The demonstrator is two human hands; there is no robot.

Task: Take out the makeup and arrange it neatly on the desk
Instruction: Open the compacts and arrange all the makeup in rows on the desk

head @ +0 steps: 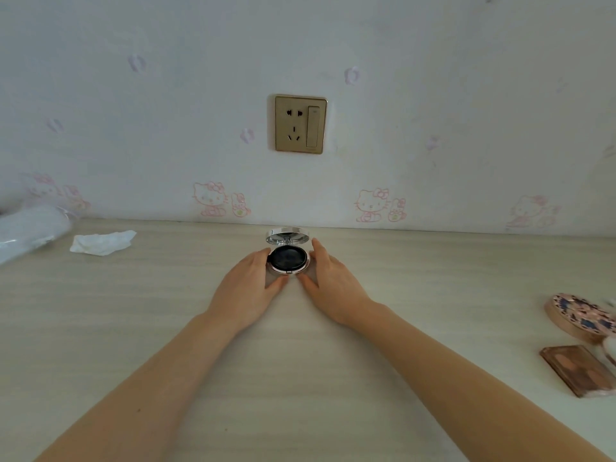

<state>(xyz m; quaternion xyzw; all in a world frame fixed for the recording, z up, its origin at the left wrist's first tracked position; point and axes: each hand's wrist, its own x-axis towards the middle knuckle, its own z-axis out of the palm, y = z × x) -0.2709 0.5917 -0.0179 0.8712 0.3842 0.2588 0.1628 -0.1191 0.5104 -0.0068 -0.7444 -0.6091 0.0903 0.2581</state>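
Observation:
A round cushion compact stands on the pale wooden desk near the wall, its mirrored lid tipped up and open and a black puff showing inside. My left hand cups its left side, thumb at the front rim. On the other side my right hand holds the right edge with fingers and thumb. At the far right lie a round patterned powder case and a brown rectangular palette, both apart from my hands.
A crumpled white tissue lies at the back left, next to a white roll-shaped object at the left edge. A gold wall socket sits above the compact. A pale round item is cut off at the right edge.

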